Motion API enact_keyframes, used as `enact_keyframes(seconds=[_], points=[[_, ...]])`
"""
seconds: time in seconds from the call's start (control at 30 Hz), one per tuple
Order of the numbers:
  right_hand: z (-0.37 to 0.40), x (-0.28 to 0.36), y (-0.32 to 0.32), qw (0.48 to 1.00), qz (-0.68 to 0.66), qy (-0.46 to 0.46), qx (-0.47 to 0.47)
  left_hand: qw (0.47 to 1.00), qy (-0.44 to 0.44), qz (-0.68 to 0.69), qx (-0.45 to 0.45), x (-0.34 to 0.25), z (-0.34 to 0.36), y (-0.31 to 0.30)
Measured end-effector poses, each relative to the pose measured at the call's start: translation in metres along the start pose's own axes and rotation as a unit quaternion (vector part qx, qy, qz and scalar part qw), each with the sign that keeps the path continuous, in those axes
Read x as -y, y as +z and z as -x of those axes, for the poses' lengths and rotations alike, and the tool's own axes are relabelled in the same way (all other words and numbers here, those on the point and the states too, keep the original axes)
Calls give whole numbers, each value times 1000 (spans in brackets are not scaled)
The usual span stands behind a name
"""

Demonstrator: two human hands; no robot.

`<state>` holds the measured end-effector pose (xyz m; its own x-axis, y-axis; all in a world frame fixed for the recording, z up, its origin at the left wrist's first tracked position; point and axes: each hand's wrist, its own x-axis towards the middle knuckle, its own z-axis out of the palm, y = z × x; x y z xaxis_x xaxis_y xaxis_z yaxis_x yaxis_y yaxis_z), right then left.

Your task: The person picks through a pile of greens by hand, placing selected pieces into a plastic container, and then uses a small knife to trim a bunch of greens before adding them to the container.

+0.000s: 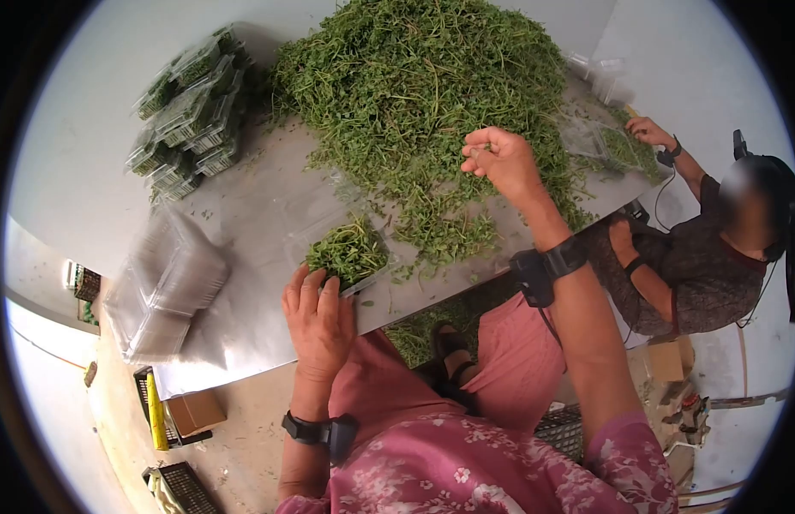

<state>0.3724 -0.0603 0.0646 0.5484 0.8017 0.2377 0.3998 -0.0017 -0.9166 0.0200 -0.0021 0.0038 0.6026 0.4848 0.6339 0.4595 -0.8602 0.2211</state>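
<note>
My left hand (318, 319) curls its fingers over the near left corner of a clear plastic clamshell box (382, 276) on the metal table. Loose green leafy sprigs (350, 250) fill the part of the box beside my fingertips, and its clear lid (316, 224) lies folded back behind. Raised over the right side of a large heap of the same greens (432, 94), my right hand (506, 164) has thumb and fingers drawn together in a pinch. Whatever is between those fingertips is too small to make out. A smaller scatter of greens (444, 233) lies between the heap and the box.
Filled boxes (187, 116) are stacked at the back left. Nested clear boxes (166, 287) stand at the left end of the metal table (256, 317). On the right sits a co-worker (702, 248), one hand near another box of greens (624, 147). Crates (187, 488) rest on the floor.
</note>
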Motion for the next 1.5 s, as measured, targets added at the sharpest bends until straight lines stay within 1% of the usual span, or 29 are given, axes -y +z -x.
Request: enact_keyframes(seconds=[0.1, 0.2, 0.3, 0.4, 0.5, 0.53, 0.63, 0.67, 0.77, 0.87, 0.97, 1.0, 1.1, 1.13, 1.23, 1.33, 1.43, 1.5], points=[[6, 8, 5, 997, 71, 28, 28, 1000, -1, 2, 5, 0, 0, -1], [9, 9, 11, 989, 134, 4, 66, 1000, 3, 3, 4, 0, 0, -1], [8, 9, 16, 984, 161, -3, 81, 1000, 3, 4, 4, 0, 0, -1], [5, -6, 27, 976, 184, -80, 83, 1000, -1, 5, 6, 0, 0, -1], [9, -4, 41, 966, 209, -99, 116, 1000, -3, 5, 8, 0, 0, -2], [11, -1, 45, 966, 204, -88, 129, 1000, -4, 5, 8, -1, 0, -2], [17, 3, 54, 950, 227, -93, 194, 1000, -3, 8, 6, 0, 0, -2], [19, -14, 58, 945, 229, -132, 191, 1000, -1, 8, 6, 0, 0, -2], [26, -15, 57, 923, 280, -186, 186, 1000, 3, 12, 5, 0, 0, -2], [15, -15, 41, 918, 266, -107, 274, 1000, 3, 15, 4, 1, -1, -2], [16, 0, 21, 928, 269, -36, 255, 1000, 2, 16, 5, 1, -1, -3], [12, -4, 16, 935, 245, -63, 249, 1000, 2, 16, 3, 1, -1, -2], [9, -9, 3, 953, 252, 21, 169, 1000, 1, 17, 1, 1, -1, -2], [8, -15, 2, 952, 272, -18, 139, 1000, 2, 19, 0, 0, -1, -2], [5, -22, 2, 958, 273, -68, 57, 1000, 4, 22, -2, 1, -1, -2], [-1, -16, -9, 966, 256, -27, 29, 1000, 0, 21, 0, -1, -2, -3], [-4, -18, -19, 964, 266, -16, 11, 1000, 0, 21, 0, 0, -1, -2], [-8, -22, -24, 967, 253, 29, 8, 1000, -2, 23, 0, -1, -2, -3]])
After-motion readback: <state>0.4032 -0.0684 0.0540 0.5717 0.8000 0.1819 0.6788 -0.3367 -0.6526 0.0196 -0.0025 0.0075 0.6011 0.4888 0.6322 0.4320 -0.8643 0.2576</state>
